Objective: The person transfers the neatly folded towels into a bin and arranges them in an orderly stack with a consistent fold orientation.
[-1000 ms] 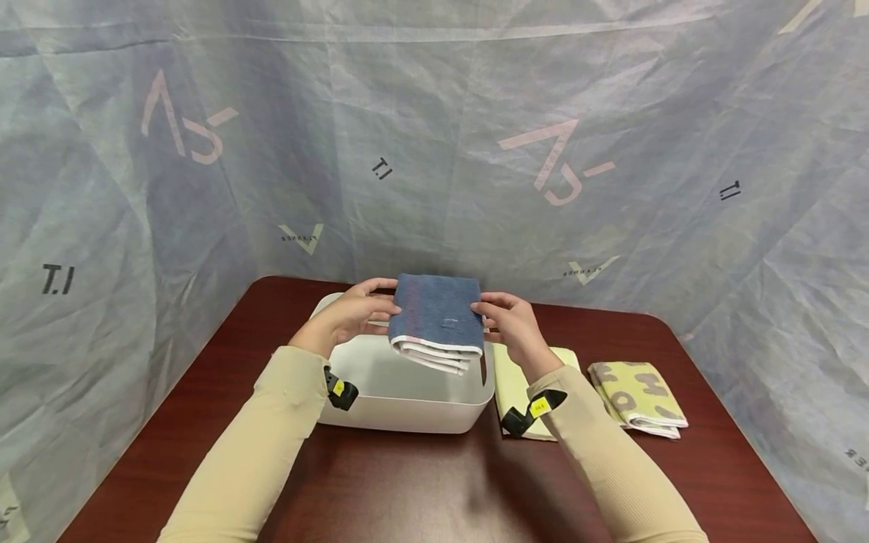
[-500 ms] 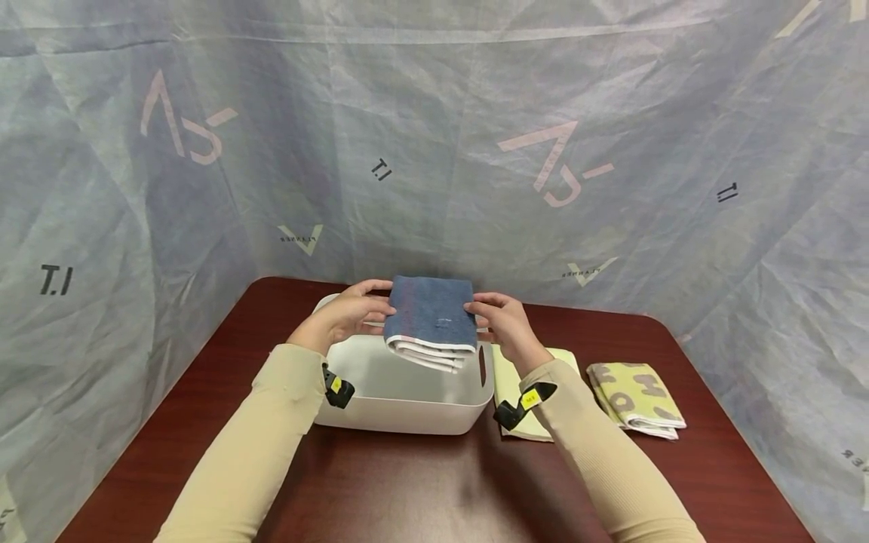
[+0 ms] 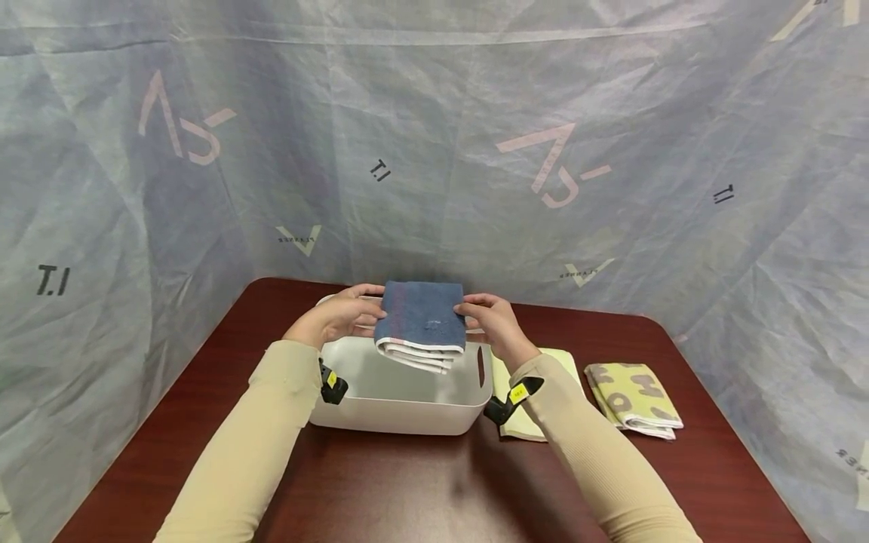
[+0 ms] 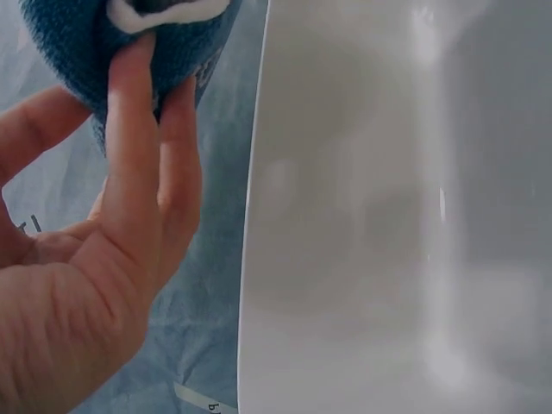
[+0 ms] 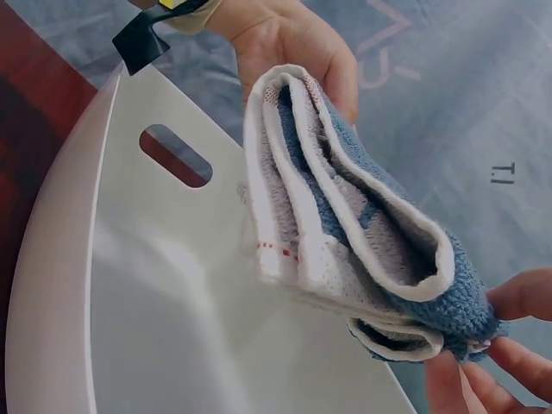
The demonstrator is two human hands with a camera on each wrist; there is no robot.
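The bare left hand [image 3: 339,315] has its fingers spread just wide enough to take the thickness of a cloth: the thumb lies on the upper face and the other fingers reach behind and under the left edge. Below these fingers stands a white, smooth plastic bin [image 3: 397,417] with rounded corners, a thin rim and an oblong handle slot [image 5: 176,156] in its right end wall; under the cloth, its glossy inner floor and walls show.

Between both sets of fingers, held above the bin and apart from its floor, is a folded blue terry towel [image 3: 421,313]. Its pile is looped and fuzzy, a faint reddish stripe runs near its left side, and white bound edges curl in several soft layers, the near ones sagging a little.

The bare right hand [image 3: 498,324] pinches the opposite edge, thumb on top and the other fingers alongside and beneath, parted only by the towel.

To the right of the bin, below the right fingers and partly hidden by the forearm, a folded pale yellow cloth [image 3: 565,363] lies flat. Farthest right of the fingers rests a folded yellow-green towel [image 3: 634,396] with grey-brown letters and a white edge, on the dark reddish-brown desk [image 3: 380,483].
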